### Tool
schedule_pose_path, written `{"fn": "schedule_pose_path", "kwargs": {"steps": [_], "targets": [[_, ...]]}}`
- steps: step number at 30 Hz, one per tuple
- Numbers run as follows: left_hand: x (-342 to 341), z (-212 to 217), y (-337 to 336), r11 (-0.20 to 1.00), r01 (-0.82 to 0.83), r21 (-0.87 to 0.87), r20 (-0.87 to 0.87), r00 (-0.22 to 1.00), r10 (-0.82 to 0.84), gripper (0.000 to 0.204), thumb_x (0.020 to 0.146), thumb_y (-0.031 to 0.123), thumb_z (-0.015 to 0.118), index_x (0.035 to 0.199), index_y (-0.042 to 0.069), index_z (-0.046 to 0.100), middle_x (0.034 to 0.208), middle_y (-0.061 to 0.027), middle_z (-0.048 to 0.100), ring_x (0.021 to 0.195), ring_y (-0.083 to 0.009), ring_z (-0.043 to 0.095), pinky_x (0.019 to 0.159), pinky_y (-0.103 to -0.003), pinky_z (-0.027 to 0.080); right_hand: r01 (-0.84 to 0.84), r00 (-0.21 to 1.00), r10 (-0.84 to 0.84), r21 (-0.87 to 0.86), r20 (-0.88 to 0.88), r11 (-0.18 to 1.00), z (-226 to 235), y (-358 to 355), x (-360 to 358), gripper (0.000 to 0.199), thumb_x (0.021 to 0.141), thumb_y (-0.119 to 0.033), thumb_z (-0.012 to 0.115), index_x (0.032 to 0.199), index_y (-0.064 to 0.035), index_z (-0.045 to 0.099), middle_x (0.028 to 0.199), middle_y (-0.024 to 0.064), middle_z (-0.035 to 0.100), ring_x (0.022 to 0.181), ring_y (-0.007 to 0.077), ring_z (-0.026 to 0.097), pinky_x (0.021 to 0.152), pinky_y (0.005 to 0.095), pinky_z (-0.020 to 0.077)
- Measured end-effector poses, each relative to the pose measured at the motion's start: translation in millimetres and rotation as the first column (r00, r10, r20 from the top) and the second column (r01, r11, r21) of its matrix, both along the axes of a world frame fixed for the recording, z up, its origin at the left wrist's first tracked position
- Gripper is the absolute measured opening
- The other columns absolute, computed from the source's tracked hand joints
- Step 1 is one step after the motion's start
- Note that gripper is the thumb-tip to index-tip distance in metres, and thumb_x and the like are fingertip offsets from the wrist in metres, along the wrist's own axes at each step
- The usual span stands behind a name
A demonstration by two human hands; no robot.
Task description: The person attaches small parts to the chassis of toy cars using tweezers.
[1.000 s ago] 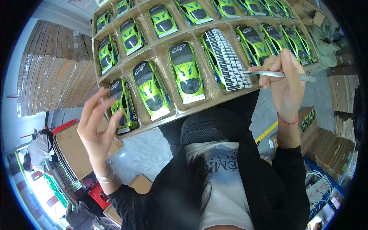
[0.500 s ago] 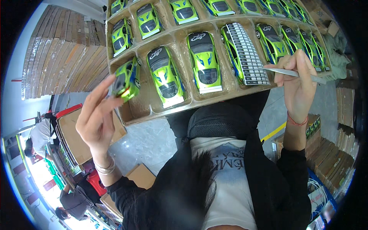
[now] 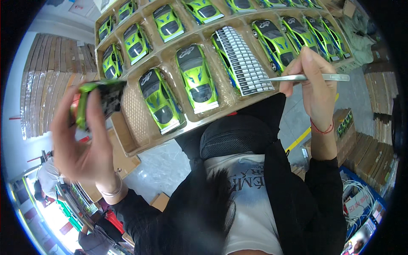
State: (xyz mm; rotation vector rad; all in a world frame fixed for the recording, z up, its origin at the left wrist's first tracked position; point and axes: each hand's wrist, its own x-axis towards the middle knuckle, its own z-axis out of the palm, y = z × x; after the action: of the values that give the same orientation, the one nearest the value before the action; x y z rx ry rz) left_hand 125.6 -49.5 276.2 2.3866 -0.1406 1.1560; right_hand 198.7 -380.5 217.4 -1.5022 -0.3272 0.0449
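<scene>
My left hand point(image 3: 83, 140) grips a green toy car point(image 3: 95, 104) at the near left corner of the tray, tilted so its dark underside shows; both are blurred. In my right hand point(image 3: 312, 83) is a pair of silver tweezers point(image 3: 306, 78), pinched between thumb and fingers. Its tips reach the right edge of a sticker sheet point(image 3: 246, 61) with rows of black-and-white labels. That sheet lies over a toy car in the front row. The brown compartment tray point(image 3: 146, 144) holds several more green-and-black cars, such as one point(image 3: 196, 78) left of the sheet.
Stacks of flat cardboard point(image 3: 55, 85) stand at the left, with more cardboard stacks point(image 3: 365, 161) at the right. A blue crate with white cables point(image 3: 359, 199) sits at lower right. Two people work by a bench point(image 3: 80, 204) at lower left.
My left hand has lifted the car from the tray's corner compartment, moving left and turning it over. The tray and sheet have shifted left in view. The tweezers' tips now meet the sheet's edge.
</scene>
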Motion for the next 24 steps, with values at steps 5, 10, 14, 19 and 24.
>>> {"fn": "schedule_pose_path", "kwargs": {"steps": [5, 10, 14, 19, 24], "targets": [[26, 30, -81, 0.924, 0.316, -0.215, -0.002, 0.946, -0.324, 0.028, 0.098, 0.001, 0.054, 0.124, -0.007, 0.059, 0.109, -0.0271, 0.068, 0.096, -0.0302, 0.071, 0.083, -0.037, 0.060, 0.001, 1.000, -0.001, 0.010, -0.016, 1.000, -5, -6, -5, 0.043, 0.104, -0.033, 0.051, 0.080, -0.0003, 0.065, 0.064, 0.0089, 0.065, 0.050, 0.0093, 0.058, 0.047, 0.0203, 0.0443], [50, 27, -117, 0.691, 0.595, -0.410, -0.182, 0.690, -0.701, 0.034, 0.087, -0.009, 0.067, 0.120, -0.008, 0.060, 0.108, -0.0224, 0.070, 0.099, -0.0222, 0.068, 0.090, -0.031, 0.054, 0.020, 0.998, -0.023, -0.055, -0.061, 0.998, -1, -3, -14, 0.041, 0.103, -0.033, 0.054, 0.080, -0.0014, 0.064, 0.064, 0.0064, 0.065, 0.050, 0.0073, 0.058, 0.047, 0.0196, 0.0430], [57, 5, -99, 0.672, 0.729, -0.129, -0.277, 0.624, -0.730, 0.036, 0.086, -0.008, 0.068, 0.121, -0.008, 0.060, 0.112, -0.0189, 0.070, 0.101, -0.0193, 0.068, 0.088, -0.029, 0.054, 0.027, 0.997, -0.033, -0.082, -0.076, 0.996, 0, -1, -16, 0.039, 0.102, -0.031, 0.056, 0.076, -0.0023, 0.064, 0.063, 0.0042, 0.064, 0.052, 0.0063, 0.058, 0.047, 0.0198, 0.0428], [62, -7, -99, 0.676, 0.735, -0.047, -0.216, 0.654, -0.725, 0.036, 0.088, -0.007, 0.067, 0.123, -0.008, 0.059, 0.115, -0.0197, 0.068, 0.105, -0.0216, 0.067, 0.093, -0.032, 0.052, 0.017, 0.998, -0.023, -0.101, -0.055, 0.995, -1, 0, -14, 0.036, 0.100, -0.027, 0.060, 0.073, -0.0037, 0.062, 0.063, 0.0030, 0.063, 0.054, 0.0058, 0.059, 0.048, 0.0204, 0.0425], [61, -7, -98, 0.682, 0.729, -0.061, -0.201, 0.660, -0.724, 0.036, 0.087, -0.008, 0.067, 0.122, -0.008, 0.059, 0.115, -0.0196, 0.068, 0.106, -0.0228, 0.066, 0.094, -0.032, 0.051, 0.002, 0.999, -0.011, -0.203, -0.043, 0.979, 3, 4, -13, 0.037, 0.100, -0.025, 0.061, 0.070, -0.0038, 0.060, 0.060, 0.0022, 0.060, 0.053, 0.0058, 0.059, 0.047, 0.0209, 0.0418]]}}
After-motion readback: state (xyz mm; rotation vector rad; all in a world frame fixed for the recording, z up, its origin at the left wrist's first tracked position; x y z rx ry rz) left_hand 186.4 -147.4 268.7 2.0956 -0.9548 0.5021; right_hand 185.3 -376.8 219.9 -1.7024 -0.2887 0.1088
